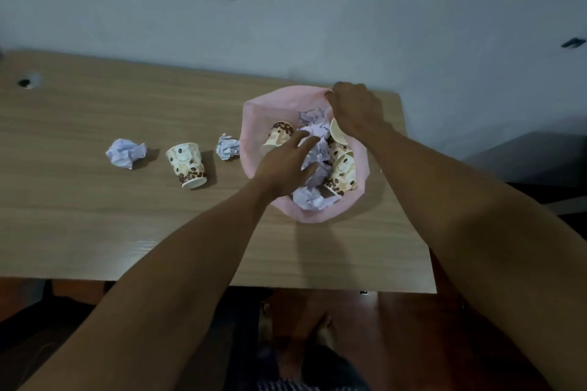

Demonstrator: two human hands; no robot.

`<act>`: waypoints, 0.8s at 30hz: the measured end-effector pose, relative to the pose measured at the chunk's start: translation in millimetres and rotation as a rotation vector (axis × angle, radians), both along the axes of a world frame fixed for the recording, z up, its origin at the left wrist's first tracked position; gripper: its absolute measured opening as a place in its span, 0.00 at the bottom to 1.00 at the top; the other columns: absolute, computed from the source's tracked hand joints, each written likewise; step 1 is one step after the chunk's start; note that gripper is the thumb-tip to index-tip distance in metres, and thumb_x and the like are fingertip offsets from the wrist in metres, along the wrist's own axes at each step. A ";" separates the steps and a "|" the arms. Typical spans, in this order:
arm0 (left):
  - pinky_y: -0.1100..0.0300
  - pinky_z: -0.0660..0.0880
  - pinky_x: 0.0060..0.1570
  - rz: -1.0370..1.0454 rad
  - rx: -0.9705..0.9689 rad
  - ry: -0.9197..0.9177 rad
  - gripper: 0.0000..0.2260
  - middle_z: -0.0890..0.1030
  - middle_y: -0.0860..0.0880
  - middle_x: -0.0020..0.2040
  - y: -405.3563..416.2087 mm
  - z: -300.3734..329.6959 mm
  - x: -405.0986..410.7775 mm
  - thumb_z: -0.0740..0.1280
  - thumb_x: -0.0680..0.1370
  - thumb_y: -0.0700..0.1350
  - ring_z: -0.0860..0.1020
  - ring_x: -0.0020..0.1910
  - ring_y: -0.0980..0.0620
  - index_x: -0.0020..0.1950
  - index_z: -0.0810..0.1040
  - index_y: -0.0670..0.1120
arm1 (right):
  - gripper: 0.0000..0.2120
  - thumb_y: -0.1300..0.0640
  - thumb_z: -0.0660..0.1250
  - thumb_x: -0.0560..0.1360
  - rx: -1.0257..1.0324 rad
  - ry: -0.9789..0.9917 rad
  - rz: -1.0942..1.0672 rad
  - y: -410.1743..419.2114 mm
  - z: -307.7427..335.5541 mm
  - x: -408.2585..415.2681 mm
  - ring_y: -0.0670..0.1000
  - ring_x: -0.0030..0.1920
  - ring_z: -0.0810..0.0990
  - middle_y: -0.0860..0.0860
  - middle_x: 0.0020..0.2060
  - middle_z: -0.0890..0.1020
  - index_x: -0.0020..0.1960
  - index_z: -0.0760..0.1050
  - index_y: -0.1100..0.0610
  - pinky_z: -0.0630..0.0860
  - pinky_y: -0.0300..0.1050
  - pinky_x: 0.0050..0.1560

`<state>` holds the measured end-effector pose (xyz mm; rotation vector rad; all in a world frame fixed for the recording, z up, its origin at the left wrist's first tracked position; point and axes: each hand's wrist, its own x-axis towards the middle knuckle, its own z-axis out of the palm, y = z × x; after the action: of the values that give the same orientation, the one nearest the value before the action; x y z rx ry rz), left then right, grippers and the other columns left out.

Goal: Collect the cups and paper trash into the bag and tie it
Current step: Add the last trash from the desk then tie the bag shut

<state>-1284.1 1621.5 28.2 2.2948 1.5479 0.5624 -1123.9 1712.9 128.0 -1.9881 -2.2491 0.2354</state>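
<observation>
A pink plastic bag [254, 111] stands open on the wooden table [95, 216], holding several coffee-bean paper cups and crumpled white papers. My right hand [357, 108] grips the bag's far rim and holds it open. Over the bag's mouth, my left hand [286, 165] has its fingers spread and nothing in them. Left of the bag, on the table, lie a crumpled paper [227, 147] right beside the bag, an upside-down paper cup [187, 165], and another crumpled paper [125, 152].
The table ends at a grey wall behind the bag. A cable hole [27, 82] sits at the table's far left. The table's right edge runs close to the bag. Below the front edge I see a reddish floor and feet.
</observation>
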 end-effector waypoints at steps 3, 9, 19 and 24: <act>0.51 0.74 0.38 0.205 0.073 -0.076 0.10 0.75 0.45 0.58 -11.1 -0.2 -29.2 0.65 0.80 0.48 0.79 0.47 0.41 0.57 0.74 0.45 | 0.17 0.47 0.56 0.84 0.012 0.004 0.041 0.9 -3.1 -1.5 0.66 0.57 0.80 0.63 0.56 0.81 0.56 0.77 0.57 0.74 0.54 0.53; 0.48 0.70 0.48 0.732 -0.103 -0.173 0.16 0.72 0.41 0.63 9.9 -17.3 -114.2 0.66 0.76 0.42 0.75 0.57 0.38 0.62 0.72 0.42 | 0.17 0.48 0.54 0.85 0.060 -0.014 0.056 11.2 -4.8 -7.5 0.66 0.53 0.81 0.62 0.53 0.81 0.55 0.76 0.58 0.75 0.54 0.51; 0.40 0.72 0.63 0.522 -0.480 0.173 0.21 0.69 0.43 0.66 47.9 -60.4 -114.2 0.70 0.74 0.49 0.71 0.66 0.34 0.67 0.73 0.53 | 0.08 0.62 0.58 0.82 0.078 -0.121 0.003 26.0 -19.0 5.7 0.68 0.53 0.81 0.63 0.52 0.81 0.55 0.76 0.60 0.79 0.58 0.54; 0.58 0.69 0.62 0.810 0.021 -0.260 0.20 0.72 0.38 0.63 39.9 -41.0 -111.2 0.63 0.76 0.47 0.73 0.58 0.44 0.68 0.71 0.44 | 0.09 0.59 0.58 0.82 0.066 -0.077 -0.014 24.0 -16.8 5.9 0.68 0.52 0.81 0.64 0.53 0.81 0.55 0.76 0.59 0.78 0.57 0.52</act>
<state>-1395.3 1661.4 -12.8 1.4413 2.2885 1.0124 -1118.0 1736.9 111.2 -2.0120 -2.2560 0.0828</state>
